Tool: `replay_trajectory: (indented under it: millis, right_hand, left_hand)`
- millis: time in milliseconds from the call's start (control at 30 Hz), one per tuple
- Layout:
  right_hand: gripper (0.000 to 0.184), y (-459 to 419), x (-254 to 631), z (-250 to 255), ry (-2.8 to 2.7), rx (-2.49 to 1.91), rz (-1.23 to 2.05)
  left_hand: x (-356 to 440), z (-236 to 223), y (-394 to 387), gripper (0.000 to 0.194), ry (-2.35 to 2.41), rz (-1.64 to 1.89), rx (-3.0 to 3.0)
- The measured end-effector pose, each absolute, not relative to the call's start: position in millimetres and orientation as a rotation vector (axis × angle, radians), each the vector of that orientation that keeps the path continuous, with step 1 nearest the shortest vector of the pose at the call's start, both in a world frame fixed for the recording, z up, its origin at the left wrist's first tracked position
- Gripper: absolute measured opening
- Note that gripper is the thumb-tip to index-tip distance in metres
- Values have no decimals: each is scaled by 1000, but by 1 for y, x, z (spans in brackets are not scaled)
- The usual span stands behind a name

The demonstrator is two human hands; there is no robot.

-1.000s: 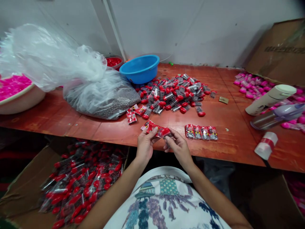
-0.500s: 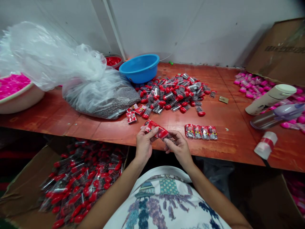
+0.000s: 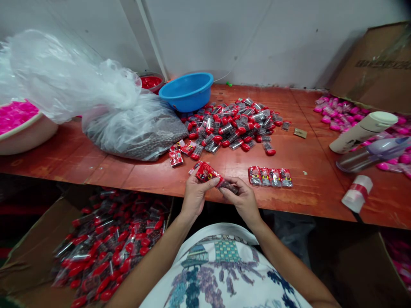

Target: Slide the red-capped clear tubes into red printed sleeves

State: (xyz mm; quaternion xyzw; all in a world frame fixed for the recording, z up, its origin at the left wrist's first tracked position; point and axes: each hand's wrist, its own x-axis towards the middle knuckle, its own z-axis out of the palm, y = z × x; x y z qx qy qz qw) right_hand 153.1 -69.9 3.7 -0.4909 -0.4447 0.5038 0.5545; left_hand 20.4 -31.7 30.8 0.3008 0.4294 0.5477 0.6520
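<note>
Between both hands, over the table's front edge, is a small red-printed packet (image 3: 208,173) with a dark, clear-walled end pointing right. My left hand (image 3: 194,194) is closed on its red part, thumb on top. Another bit of red printed card shows behind those fingers; whether it is separate I cannot tell. My right hand (image 3: 243,197) pinches the dark end between thumb and fingers. To the right lies a row of several red-printed packets (image 3: 270,176). Beyond the hands is a heap of clear containers with red caps (image 3: 236,124). A few red printed cards (image 3: 176,158) lie at its left.
A blue basin (image 3: 188,92) and a clear plastic bag of dark beads (image 3: 138,132) stand at the back left. On the right are a white bottle (image 3: 362,132), a lidded cup (image 3: 356,159) and a white roll (image 3: 357,193). A carton (image 3: 35,256) of red-capped containers is below left.
The packet has turned in my hands, so its printed face and more of its dark end show. My right fingers have shifted slightly along that end.
</note>
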Motion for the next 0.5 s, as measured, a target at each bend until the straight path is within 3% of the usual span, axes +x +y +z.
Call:
replay_trajectory:
  millis: [200,300,400,500]
  right_hand:
    - [23,-70,155,7,-1156,-1161,1026]
    - [25,-71,154,7,-1070,-1154,1124]
    - [26,-73,149,2,-948,-1138,1217]
    - [24,-75,144,-5,-950,-1160,1108]
  left_hand:
    - [17,32,-34,68,938,1235,786]
    - [17,32,-35,70,929,1210,763]
    - [21,28,-36,62,941,1239,746]
    - [25,24,-38,51,975,1319,764]
